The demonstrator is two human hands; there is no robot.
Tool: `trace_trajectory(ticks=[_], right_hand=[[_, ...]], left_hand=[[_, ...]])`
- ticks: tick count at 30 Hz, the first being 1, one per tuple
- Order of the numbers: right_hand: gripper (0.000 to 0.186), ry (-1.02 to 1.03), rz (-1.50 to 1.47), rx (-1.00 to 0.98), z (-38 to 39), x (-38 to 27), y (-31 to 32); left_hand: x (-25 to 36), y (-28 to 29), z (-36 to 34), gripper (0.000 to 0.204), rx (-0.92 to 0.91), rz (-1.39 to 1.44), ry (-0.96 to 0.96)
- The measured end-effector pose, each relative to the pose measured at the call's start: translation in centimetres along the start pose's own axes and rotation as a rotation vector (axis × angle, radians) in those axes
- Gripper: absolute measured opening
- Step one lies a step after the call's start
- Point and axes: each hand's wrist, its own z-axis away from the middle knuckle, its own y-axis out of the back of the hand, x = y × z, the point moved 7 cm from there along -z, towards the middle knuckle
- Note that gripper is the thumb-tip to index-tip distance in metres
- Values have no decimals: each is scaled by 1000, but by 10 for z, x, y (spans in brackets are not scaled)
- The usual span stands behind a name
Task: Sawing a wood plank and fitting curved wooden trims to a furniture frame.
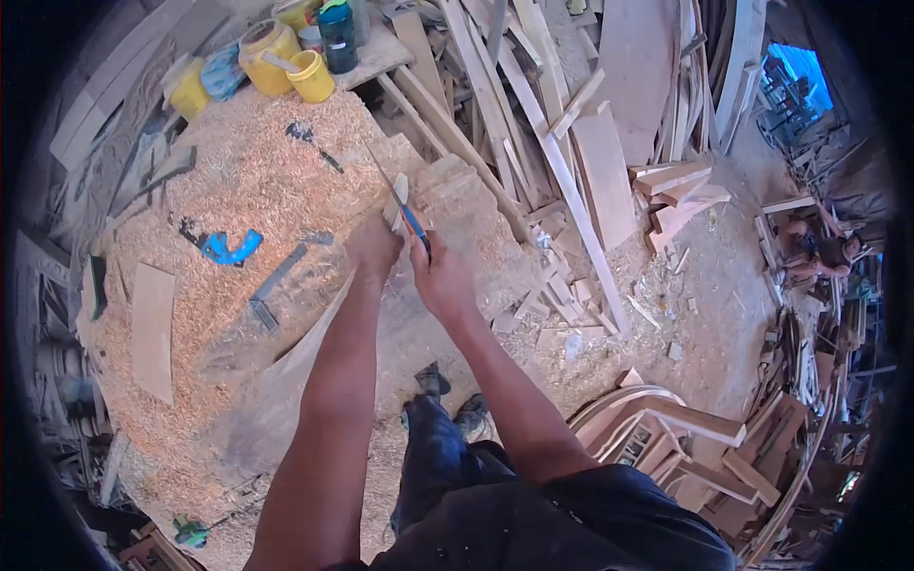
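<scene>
One slim tool [409,217] with a blue-and-red handle and a long, narrow blade extends from the right hand [445,278], blade pointing forward and slightly left. The right hand is closed around the handle. The left hand [375,245], just left of the slim tool, is curled closed at the near end of a pale wood piece [396,193]; its finger positions are partly hidden. The wood piece lies directly beside the slim tool; contact between blade and wood cannot be determined. A workbench [455,203] strewn with wood shavings is located beneath the slim tool. Left of the slim tool are a blue curved handle [231,249], a dark angled tool [277,283] and, farther left, a flat board [153,328]. Beyond the slim tool, to the left, stands a small yellow tub [311,80].
</scene>
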Motion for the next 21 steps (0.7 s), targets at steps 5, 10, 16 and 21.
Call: trace_trajectory(ticks=[5, 10, 16, 21], right_hand=[[30, 23, -31, 45, 7, 7, -8], [30, -37, -61, 9, 9, 16, -6], [32, -33, -138, -1, 15, 15, -9], [35, -71, -127, -35, 49, 36, 0]], left_hand=[[1, -8, -19, 39, -95, -61, -41], [17, -17, -39, 42, -66, -8, -80], [-1, -25, -51, 43, -134, -2, -191], [2, -37, -6, 39, -144, 56, -132]])
